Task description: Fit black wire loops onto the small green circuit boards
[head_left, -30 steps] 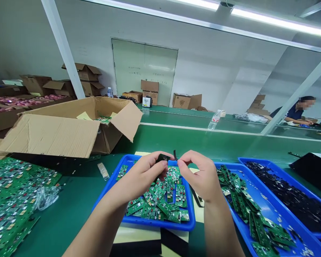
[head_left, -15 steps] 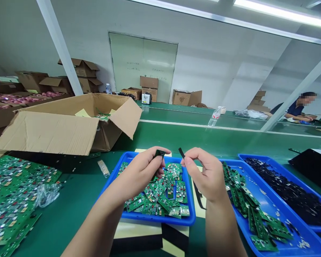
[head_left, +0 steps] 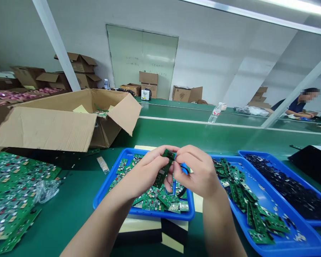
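Observation:
My left hand (head_left: 155, 166) is closed around a small green circuit board (head_left: 162, 175), held tilted above the near blue tray. At the board's upper right edge the pinched fingers of my right hand (head_left: 194, 169) grip a thin black strip (head_left: 187, 182), which curves down below them. My fingertips hide whether the strip touches the board. Beneath both hands, the blue tray (head_left: 107, 189) holds many loose circuit boards (head_left: 152, 203).
Another blue tray (head_left: 280, 192) at right holds boards and small pale bits; beyond it stands a blue tray of small black parts (head_left: 289, 189). Board panels (head_left: 13, 189) and an open carton (head_left: 48, 125) are at left. A bottle (head_left: 215, 113) stands behind; a person (head_left: 299, 105) sits far right.
My hands have come together. My right hand has brought the black strip left to the circuit board, which now shows more of its face.

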A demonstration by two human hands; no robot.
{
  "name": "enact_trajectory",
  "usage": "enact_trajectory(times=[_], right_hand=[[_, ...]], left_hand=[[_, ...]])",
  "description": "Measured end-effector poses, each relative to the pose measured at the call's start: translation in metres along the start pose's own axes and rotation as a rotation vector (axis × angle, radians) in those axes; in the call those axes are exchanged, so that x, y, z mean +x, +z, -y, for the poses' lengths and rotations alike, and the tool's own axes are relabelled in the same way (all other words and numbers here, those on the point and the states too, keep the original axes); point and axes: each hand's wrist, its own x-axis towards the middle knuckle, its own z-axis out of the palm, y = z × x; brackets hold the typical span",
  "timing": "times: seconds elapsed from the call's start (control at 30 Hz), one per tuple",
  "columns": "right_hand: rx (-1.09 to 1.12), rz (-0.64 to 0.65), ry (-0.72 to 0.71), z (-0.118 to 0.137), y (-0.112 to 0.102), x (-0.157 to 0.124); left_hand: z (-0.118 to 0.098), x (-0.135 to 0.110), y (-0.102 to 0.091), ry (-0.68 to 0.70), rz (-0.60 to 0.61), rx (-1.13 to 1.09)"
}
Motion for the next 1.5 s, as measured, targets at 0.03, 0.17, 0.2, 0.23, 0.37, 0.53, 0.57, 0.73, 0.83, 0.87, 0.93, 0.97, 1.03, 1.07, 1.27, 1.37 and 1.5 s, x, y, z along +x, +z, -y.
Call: enact_trajectory(times=[0.03, 0.17, 0.2, 0.23, 0.37, 0.53, 0.57, 0.73, 0.83, 0.87, 0.93, 0.97, 1.03, 1.07, 1.27, 1.37, 1.5], right_hand=[[0.000, 0.005, 0.000, 0.000, 0.000, 0.000], [0.011, -0.001, 0.008, -0.001, 0.001, 0.000], [0.014, -0.002, 0.010, -0.001, 0.002, 0.000], [0.015, -0.003, 0.010, -0.001, 0.002, 0.000], [0.006, -0.017, 0.023, -0.001, 0.002, 0.000], [-0.015, 0.026, 0.048, 0.000, 0.001, 0.000], [-0.018, 0.031, 0.048, 0.000, 0.001, 0.000], [-0.025, 0.035, 0.039, -0.001, 0.000, 0.000], [-0.022, 0.031, 0.053, 0.000, 0.001, 0.001], [-0.019, 0.031, 0.057, 0.001, 0.002, 0.001], [-0.010, 0.035, 0.063, 0.002, 0.002, 0.001], [-0.005, 0.039, 0.070, 0.002, 0.002, 0.001], [0.005, 0.055, 0.105, 0.001, 0.000, 0.001], [0.017, 0.070, 0.134, 0.000, -0.001, 0.000], [0.132, 0.144, 0.351, -0.008, -0.014, -0.001], [0.141, 0.092, 0.413, -0.008, -0.014, -0.002], [0.156, -0.028, 0.435, -0.007, -0.009, -0.003]], left_hand=[[-0.001, 0.000, 0.001, 0.004, -0.001, 0.005], [-0.001, 0.001, 0.005, 0.025, -0.022, 0.015], [-0.001, 0.001, 0.005, 0.030, -0.027, 0.019], [-0.001, 0.001, 0.005, 0.034, -0.033, 0.024], [0.000, 0.001, 0.005, 0.037, -0.051, 0.043], [0.000, 0.002, 0.006, 0.031, -0.055, 0.060], [0.000, 0.003, 0.006, 0.030, -0.056, 0.061], [0.001, 0.003, 0.005, 0.036, -0.052, 0.050], [0.000, 0.003, 0.005, 0.042, -0.052, 0.048], [0.000, 0.003, 0.006, 0.042, -0.057, 0.053], [0.000, 0.003, 0.007, 0.044, -0.077, 0.074], [-0.001, 0.003, 0.007, 0.046, -0.089, 0.088], [-0.001, 0.003, 0.008, 0.052, -0.111, 0.109], [-0.001, 0.003, 0.009, 0.056, -0.121, 0.113], [0.000, 0.004, 0.009, 0.067, -0.146, 0.096], [0.001, 0.006, 0.009, 0.092, -0.128, 0.109], [0.003, 0.009, 0.007, 0.129, -0.117, 0.121]])
